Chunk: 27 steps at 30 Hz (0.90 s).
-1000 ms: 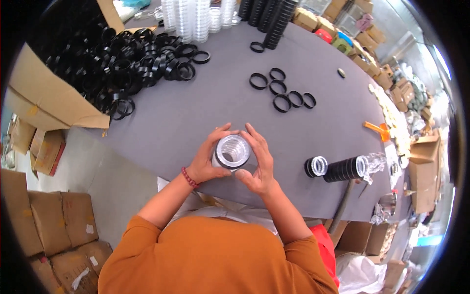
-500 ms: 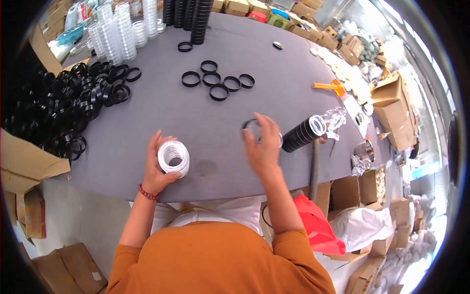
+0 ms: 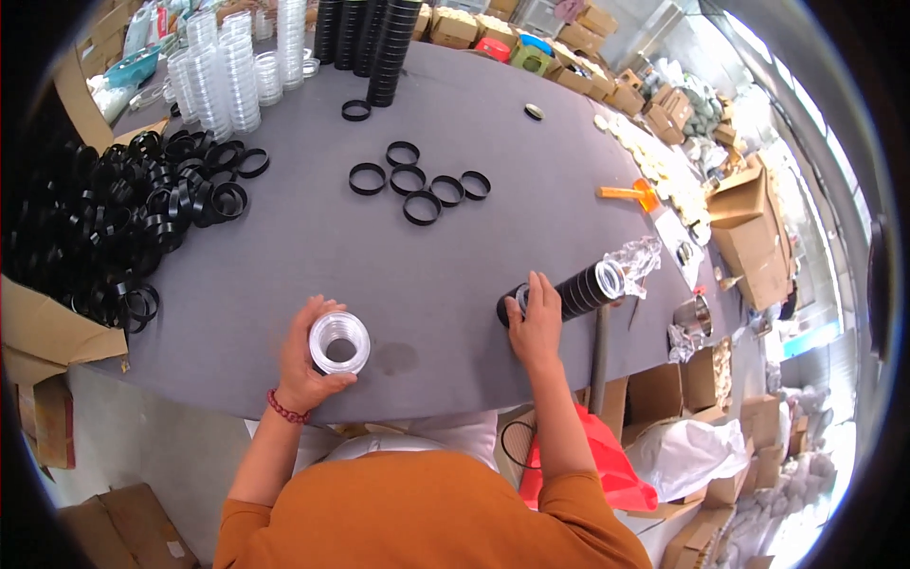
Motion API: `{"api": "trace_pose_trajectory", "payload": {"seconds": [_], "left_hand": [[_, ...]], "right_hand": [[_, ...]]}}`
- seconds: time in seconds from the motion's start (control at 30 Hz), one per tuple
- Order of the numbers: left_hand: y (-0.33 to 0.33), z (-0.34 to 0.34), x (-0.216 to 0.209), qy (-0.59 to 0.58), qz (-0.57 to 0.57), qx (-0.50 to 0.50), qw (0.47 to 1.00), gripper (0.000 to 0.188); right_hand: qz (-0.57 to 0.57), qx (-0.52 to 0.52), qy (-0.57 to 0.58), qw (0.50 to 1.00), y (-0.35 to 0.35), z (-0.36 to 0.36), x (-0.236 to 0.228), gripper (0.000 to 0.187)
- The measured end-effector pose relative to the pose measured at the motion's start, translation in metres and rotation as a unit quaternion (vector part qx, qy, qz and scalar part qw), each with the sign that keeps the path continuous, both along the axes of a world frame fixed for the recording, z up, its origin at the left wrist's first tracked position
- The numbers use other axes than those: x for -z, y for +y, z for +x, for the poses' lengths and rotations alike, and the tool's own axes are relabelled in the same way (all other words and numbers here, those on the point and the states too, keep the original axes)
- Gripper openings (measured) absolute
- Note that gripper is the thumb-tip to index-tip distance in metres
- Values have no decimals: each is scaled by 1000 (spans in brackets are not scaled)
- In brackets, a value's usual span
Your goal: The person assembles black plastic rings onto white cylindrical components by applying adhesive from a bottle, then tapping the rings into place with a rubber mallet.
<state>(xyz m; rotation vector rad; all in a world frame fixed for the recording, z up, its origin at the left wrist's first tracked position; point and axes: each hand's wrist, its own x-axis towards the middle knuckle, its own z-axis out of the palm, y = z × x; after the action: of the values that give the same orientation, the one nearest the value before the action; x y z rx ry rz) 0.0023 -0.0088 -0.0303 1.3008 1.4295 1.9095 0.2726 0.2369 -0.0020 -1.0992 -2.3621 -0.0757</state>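
Observation:
My left hand point(image 3: 305, 358) is wrapped round a short stack of clear plastic rings point(image 3: 353, 362), upright near the front edge of the table. To the right, my right hand point(image 3: 536, 322) grips a black ring point(image 3: 506, 310), with a clear rim showing inside it; the fingers partly cover both. Just beyond that hand is a column of black rings point(image 3: 578, 291) topped by a clear ring point(image 3: 609, 279). Several loose black rings point(image 3: 422, 208) lie flat in the middle of the table.
A heap of black rings point(image 3: 171, 204) spreads at the left beside an open carton point(image 3: 57, 327). Tall clear stacks point(image 3: 242, 90) and black stacks point(image 3: 389, 62) stand at the back. An orange mallet point(image 3: 626, 193), crumpled foil point(image 3: 637, 256) and a metal cup point(image 3: 697, 315) lie rightward.
My right hand has moved down and slightly right, and its fingers have come round the black ring beside the column. My left hand still holds the clear stack. The whole view has shifted slightly.

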Motion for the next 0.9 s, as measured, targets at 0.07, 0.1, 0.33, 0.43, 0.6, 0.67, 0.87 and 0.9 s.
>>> {"api": "trace_pose_trajectory", "payload": {"seconds": [0.07, 0.1, 0.33, 0.43, 0.6, 0.67, 0.87, 0.9], "left_hand": [[-1, -1, 2, 38, 2, -7, 999, 105], [-1, -4, 4, 72, -2, -11, 997, 104], [-1, -6, 5, 54, -16, -15, 998, 109], [0, -7, 3, 53, -12, -3, 999, 113], [0, -5, 9, 36, -11, 33, 999, 117], [-2, -7, 12, 86, 0, 28, 996, 119], [-9, -1, 11, 13, 10, 42, 999, 115], [-7, -1, 12, 12, 9, 42, 999, 115]], "right_hand": [[0, -2, 5, 1000, -1, 1, 0, 62], [9, 10, -50, 999, -5, 0, -8, 67], [-60, -55, -142, 987, 41, -95, -79, 78], [-112, -45, -170, 978, 119, -150, -68, 80], [-88, -42, -318, 943, 197, -175, -21, 86], [-158, -46, -328, 930, 206, -179, -22, 85], [-254, 24, -297, 920, 160, -164, -54, 80], [-256, 39, -273, 927, 147, -163, -64, 78]]}}
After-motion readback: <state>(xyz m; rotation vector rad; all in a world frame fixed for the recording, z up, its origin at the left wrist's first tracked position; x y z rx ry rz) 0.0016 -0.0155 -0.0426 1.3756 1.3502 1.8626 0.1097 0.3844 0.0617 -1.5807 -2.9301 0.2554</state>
